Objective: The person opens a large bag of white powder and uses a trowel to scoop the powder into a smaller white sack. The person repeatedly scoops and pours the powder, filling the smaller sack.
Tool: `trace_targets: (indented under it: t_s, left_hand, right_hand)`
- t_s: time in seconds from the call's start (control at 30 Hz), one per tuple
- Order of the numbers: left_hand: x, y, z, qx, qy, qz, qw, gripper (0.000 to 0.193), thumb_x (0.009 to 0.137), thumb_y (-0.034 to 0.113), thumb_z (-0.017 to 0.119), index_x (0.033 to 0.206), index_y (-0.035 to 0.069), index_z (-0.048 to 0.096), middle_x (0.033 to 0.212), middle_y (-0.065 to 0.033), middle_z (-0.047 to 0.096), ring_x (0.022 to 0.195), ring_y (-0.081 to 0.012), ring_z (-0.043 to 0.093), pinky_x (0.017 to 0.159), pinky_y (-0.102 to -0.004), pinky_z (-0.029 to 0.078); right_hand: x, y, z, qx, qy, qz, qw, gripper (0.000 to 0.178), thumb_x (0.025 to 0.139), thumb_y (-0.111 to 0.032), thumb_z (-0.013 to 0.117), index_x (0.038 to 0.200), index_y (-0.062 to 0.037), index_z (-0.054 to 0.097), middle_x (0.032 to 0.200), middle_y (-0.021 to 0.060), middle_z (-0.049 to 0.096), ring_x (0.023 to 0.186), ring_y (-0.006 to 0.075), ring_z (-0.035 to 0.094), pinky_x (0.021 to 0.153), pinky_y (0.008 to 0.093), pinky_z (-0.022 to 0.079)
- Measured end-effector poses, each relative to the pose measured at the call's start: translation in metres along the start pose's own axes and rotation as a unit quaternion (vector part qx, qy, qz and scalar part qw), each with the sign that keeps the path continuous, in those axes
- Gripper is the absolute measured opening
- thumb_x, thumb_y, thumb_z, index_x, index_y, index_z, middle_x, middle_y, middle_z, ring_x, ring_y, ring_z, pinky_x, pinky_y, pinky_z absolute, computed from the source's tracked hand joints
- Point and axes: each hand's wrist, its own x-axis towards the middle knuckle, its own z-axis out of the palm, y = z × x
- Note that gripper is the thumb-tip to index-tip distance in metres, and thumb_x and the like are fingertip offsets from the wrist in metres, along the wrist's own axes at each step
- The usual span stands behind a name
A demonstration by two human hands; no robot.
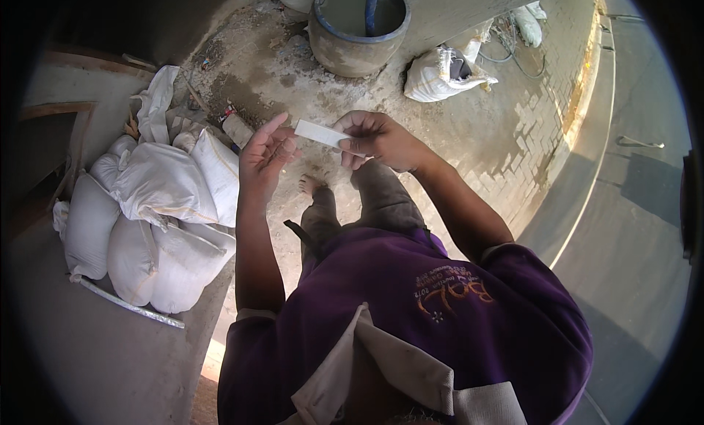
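Note:
A small white flat rectangular strip (320,134) is pinched at its right end by my right hand (383,140), thumb on top and fingers curled around it. Close to the strip's left end is my left hand (267,155), open, its fingers apart and pointing up. Whether a left fingertip touches the strip, I cannot tell. The strip is held out in front of my body, above my legs and bare foot (311,184). What it is made of does not show.
Full white sacks (165,183) are piled at the left, with a silvery strip (132,302) beside them. Ahead stands a large tub (359,47) of greyish liquid with a blue pole (372,7) in it. Another white sack (438,77) lies right of it. Farther right runs a road (638,205).

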Motion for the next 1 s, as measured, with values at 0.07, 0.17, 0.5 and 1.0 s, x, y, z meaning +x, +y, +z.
trace_targets:
  t_s: [0.07, 0.17, 0.5, 1.0]
  left_hand:
    - [0.011, 0.006, 0.060, 0.011, -0.044, -0.012, 0.999, 0.038, 0.092, 0.013, 0.064, 0.127, 0.001, 0.056, 0.094, -0.0060, 0.066, 0.079, -0.0093, 0.063, 0.066, -0.0211, 0.049]
    - [0.024, -0.001, 0.124, 0.131, -0.107, -0.095, 0.981, 0.035, 0.092, 0.011, 0.063, 0.124, 0.000, 0.057, 0.086, -0.0059, 0.066, 0.071, -0.0092, 0.062, 0.061, -0.0209, 0.049]
    - [0.063, -0.123, 0.453, 0.170, -0.315, -0.201, 0.912, 0.030, 0.094, 0.016, 0.060, 0.116, -0.004, 0.061, 0.087, -0.0113, 0.069, 0.070, -0.0143, 0.067, 0.062, -0.0254, 0.054]
    - [0.042, -0.180, 0.776, 0.250, -0.552, -0.062, 0.793, 0.026, 0.086, 0.003, 0.069, 0.110, -0.005, 0.064, 0.086, -0.0075, 0.069, 0.071, -0.0089, 0.064, 0.063, -0.0229, 0.053]
  right_hand:
    - [-0.027, 0.007, -0.022, 0.019, -0.016, 0.006, 1.000, 0.023, 0.092, -0.004, 0.059, 0.114, 0.0008, 0.058, 0.090, 0.0071, 0.067, 0.077, 0.0141, 0.065, 0.067, 0.0263, 0.052]
    - [-0.072, 0.025, -0.064, 0.048, -0.014, -0.019, 0.999, 0.025, 0.091, -0.003, 0.059, 0.116, 0.0017, 0.058, 0.093, 0.0083, 0.067, 0.079, 0.0155, 0.066, 0.069, 0.0276, 0.052]
    - [-0.347, 0.149, -0.285, 0.122, 0.178, -0.071, 0.974, 0.030, 0.089, 0.002, 0.056, 0.119, 0.0033, 0.058, 0.095, 0.0099, 0.068, 0.078, 0.0168, 0.067, 0.067, 0.0276, 0.052]
    - [-0.580, 0.187, -0.426, -0.035, 0.432, -0.054, 0.900, 0.033, 0.093, -0.033, 0.060, 0.099, -0.0016, 0.066, 0.078, 0.0101, 0.065, 0.070, 0.0179, 0.061, 0.066, 0.0327, 0.048]
